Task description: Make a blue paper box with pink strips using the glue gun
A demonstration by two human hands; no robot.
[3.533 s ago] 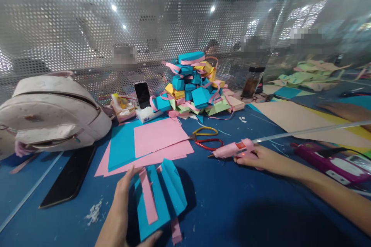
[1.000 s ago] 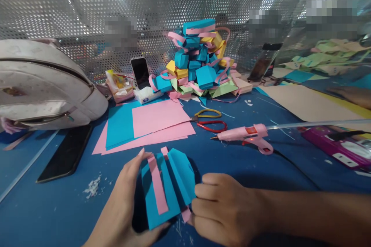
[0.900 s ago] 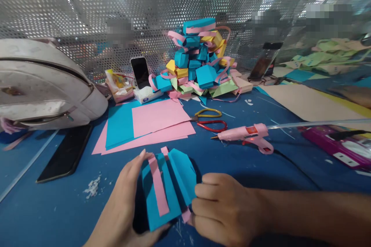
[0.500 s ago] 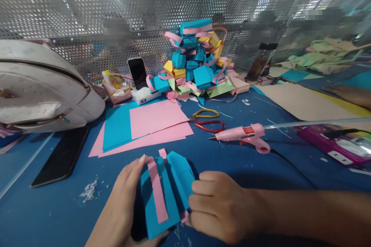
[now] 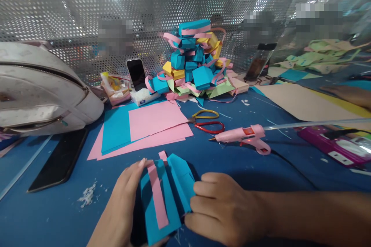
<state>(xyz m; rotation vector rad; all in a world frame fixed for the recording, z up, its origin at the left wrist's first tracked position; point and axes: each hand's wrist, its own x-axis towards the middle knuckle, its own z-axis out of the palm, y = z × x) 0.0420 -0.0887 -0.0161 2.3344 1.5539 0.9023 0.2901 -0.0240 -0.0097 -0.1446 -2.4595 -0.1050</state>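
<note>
A folded blue paper bag with a pink paper strip along its face is held just above the blue table. My left hand grips its left side, thumb at the top edge and fingers beneath. On the other side, my right hand is closed, knuckles up, around the bag's right edge; its fingertips are hidden. A pink tab sticks up at the bag's far end. Beyond the right hand lies a pink glue gun, nozzle pointing left.
Scissors rest beside pink and blue sheets. Behind them is a pile of paper bags. A white backpack and a dark phone are left; a purple power strip and another person's hand are right.
My right hand has shifted slightly down along the bag's edge, and the pink end near its fingers is now covered. The left hand keeps its hold.
</note>
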